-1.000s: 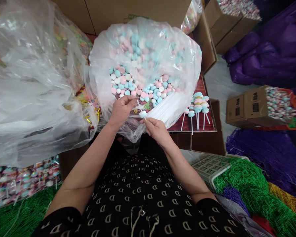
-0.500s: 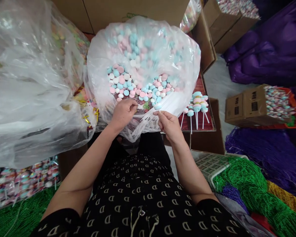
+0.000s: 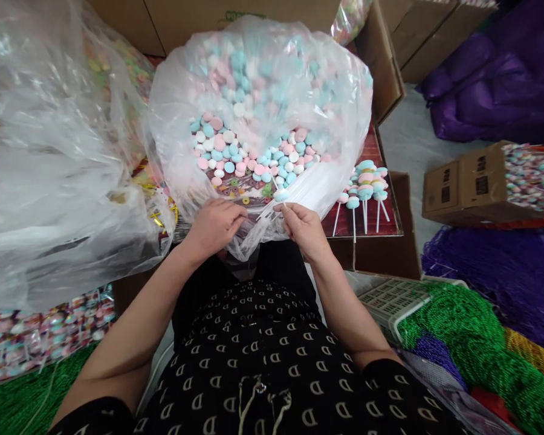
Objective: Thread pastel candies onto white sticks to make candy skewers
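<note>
My right hand point(image 3: 304, 229) pinches a thin white stick that carries a pale blue-and-white button-shaped candy point(image 3: 281, 195) near its top. Left of it, my left hand point(image 3: 215, 225) is at the bag's front edge, its fingers curled together; anything between them is hidden. A large clear plastic bag point(image 3: 170, 121) lies open before me, full of pink, blue and white button-shaped candies point(image 3: 254, 165). Small coloured ring candies point(image 3: 234, 190) lie just beyond my left fingers. Loose white sticks point(image 3: 304, 192) lie at the bag's right front.
Several stacked candy skewers point(image 3: 366, 178) lie at the red table's point(image 3: 381, 145) right edge. Another plastic bag point(image 3: 63, 181) covers the left side. Cartons point(image 3: 466, 181), a plastic basket point(image 3: 390, 308), green strands point(image 3: 457, 332) and purple strands point(image 3: 494, 272) are on the right.
My left hand has moved down and slightly left, off the button candies, uncovering the ring candies. My right hand has shifted a little left with the stick and candy.
</note>
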The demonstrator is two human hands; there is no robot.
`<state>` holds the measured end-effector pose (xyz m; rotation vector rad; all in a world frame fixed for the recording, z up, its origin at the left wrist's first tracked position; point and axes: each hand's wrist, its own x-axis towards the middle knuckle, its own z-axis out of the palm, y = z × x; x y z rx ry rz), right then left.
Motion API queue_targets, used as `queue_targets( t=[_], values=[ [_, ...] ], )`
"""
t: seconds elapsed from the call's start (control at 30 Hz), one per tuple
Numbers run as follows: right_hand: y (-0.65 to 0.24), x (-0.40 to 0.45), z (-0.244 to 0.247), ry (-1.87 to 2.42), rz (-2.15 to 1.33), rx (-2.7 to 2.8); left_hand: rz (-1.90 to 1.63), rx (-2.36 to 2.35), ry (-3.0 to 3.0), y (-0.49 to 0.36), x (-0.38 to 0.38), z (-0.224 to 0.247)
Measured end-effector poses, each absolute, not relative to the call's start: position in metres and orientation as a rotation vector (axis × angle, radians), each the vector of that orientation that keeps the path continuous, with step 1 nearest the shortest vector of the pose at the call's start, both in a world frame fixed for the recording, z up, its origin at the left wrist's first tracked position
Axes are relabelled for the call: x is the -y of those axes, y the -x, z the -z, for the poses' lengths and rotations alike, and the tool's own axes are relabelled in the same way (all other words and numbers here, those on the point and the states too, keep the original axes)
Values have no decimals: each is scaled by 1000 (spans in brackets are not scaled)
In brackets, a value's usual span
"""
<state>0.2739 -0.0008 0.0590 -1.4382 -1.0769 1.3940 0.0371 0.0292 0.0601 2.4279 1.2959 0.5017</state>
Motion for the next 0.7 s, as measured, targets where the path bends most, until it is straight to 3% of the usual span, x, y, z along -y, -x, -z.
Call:
queue_targets(
  t=[0.3,0.7],
  values=[
    [-273,4,-51,1464,-1381,1165,-195,-1411,-2423,-24,-12,-54],
    [-270,4,-49,1503,-1343,1194,-250,-1596,-2280,-44,-30,-75]
  ],
)
